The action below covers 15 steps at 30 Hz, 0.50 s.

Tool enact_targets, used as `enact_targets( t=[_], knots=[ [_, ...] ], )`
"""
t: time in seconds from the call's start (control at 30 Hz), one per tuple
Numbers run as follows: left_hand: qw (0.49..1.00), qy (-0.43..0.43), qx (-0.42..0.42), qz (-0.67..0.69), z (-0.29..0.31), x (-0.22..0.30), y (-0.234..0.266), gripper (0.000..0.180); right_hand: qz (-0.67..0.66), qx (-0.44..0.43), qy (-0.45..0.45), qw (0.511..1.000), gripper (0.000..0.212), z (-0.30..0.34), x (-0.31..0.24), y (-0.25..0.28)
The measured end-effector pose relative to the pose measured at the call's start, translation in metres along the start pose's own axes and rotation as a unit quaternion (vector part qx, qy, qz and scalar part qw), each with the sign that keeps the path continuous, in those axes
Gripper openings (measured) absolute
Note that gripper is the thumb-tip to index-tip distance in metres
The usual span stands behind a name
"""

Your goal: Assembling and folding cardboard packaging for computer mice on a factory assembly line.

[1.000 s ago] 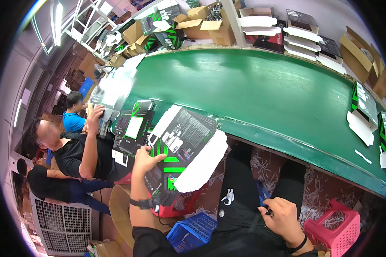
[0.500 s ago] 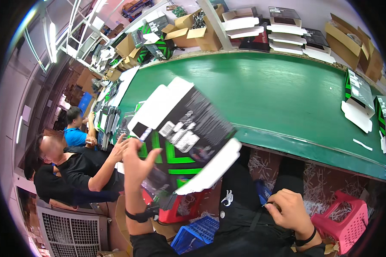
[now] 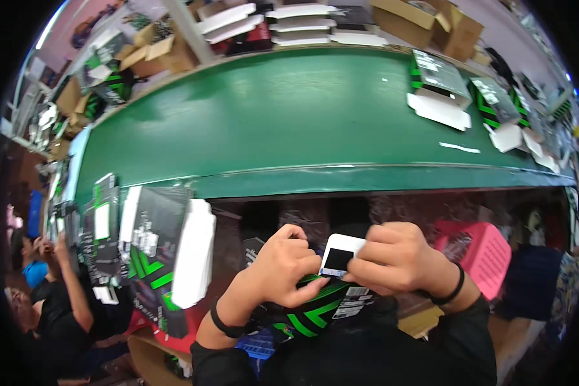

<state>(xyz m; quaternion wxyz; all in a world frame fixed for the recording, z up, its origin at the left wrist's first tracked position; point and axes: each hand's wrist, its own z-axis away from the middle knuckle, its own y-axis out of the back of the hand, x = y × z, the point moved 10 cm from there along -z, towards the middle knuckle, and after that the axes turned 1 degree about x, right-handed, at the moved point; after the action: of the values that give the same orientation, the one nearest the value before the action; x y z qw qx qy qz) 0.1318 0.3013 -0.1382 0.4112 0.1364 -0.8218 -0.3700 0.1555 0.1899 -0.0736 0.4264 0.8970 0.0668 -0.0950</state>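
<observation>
Box point(image 3: 316, 310) under inward-turned hands point(image 3: 285, 270), right fingers point(image 3: 370, 260) pinched on white flap point(image 3: 338, 256), left fingers point(image 3: 297, 248) curled, hold unclear

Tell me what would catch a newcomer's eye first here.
Probably the broad green table curving across the upper half. Next, low in the middle, the left hand and right hand at a black-and-green carton with a white flap. The bright pink stool at right and the pile of flat cartons at left also stand out.

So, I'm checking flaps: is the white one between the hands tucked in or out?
Out: the white flap shows between the left hand and right hand, outside the black-and-green carton.
</observation>
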Motion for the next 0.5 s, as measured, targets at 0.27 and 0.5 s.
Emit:
enact_targets(
  t=[0.27,0.5],
  knots=[
    [0.97,-0.045,0.09,0.219,-0.013,-0.014,-0.056,0.015,0.048,-0.084,-0.02,0.995,0.023,0.026,0.015,-0.018],
    [0.976,-0.042,0.086,0.196,-0.01,-0.013,-0.053,0.024,0.037,-0.078,-0.024,0.996,0.019,0.022,0.023,-0.02]
  ],
)
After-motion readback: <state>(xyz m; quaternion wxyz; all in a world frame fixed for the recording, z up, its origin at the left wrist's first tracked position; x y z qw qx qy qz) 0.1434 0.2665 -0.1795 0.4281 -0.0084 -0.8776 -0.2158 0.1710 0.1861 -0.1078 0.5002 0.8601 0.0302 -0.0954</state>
